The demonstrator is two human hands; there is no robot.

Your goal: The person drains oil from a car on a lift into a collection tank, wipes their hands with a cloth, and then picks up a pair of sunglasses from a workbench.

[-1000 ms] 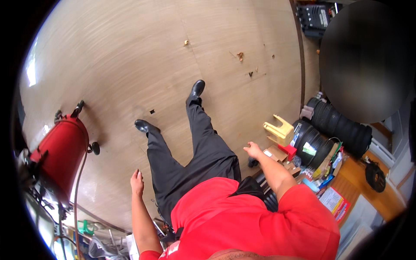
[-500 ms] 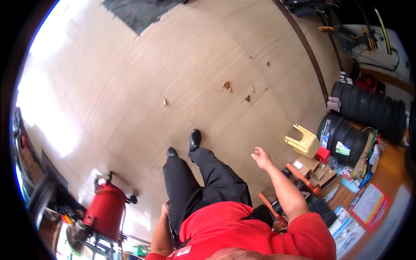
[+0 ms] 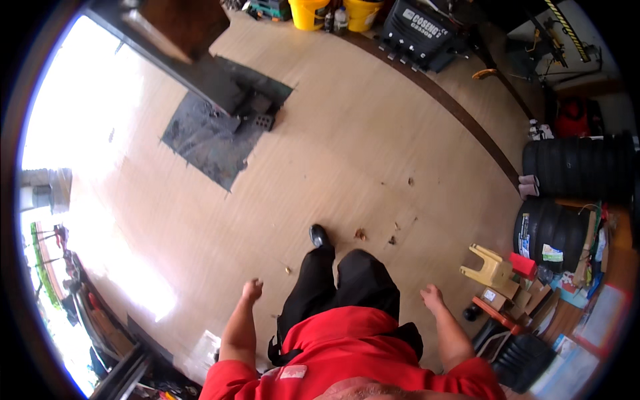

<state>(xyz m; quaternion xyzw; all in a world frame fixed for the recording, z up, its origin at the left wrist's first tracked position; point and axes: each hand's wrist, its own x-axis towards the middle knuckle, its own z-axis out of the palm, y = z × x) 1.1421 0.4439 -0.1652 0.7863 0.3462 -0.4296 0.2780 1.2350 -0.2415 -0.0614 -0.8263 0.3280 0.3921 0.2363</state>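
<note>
My left hand (image 3: 252,291) hangs out in front of me, left of my dark trousers, its fingers curled in with nothing visible in them. On the other side my right hand (image 3: 433,298) is held away from my body, loosely closed, and no object shows in it. Neither hand touches anything. A small yellow plastic stool (image 3: 492,267) is the nearest thing to my right hand, lying beside cardboard boxes (image 3: 508,291). One black shoe (image 3: 319,235) shows on the floor ahead of my legs.
Dry leaves (image 3: 361,234) lie scattered on the beige floor. Ahead left, a dark post (image 3: 200,80) stands by a torn black mat (image 3: 207,143). Yellow buckets (image 3: 309,15) and a black machine (image 3: 417,37) are at the far side. Tyres (image 3: 577,165) line the right.
I have walked forward: the mat, leaves and stool sit lower in view, and buckets appear. My left hand has swung forward from beside my leg; the red tank has left the view.
</note>
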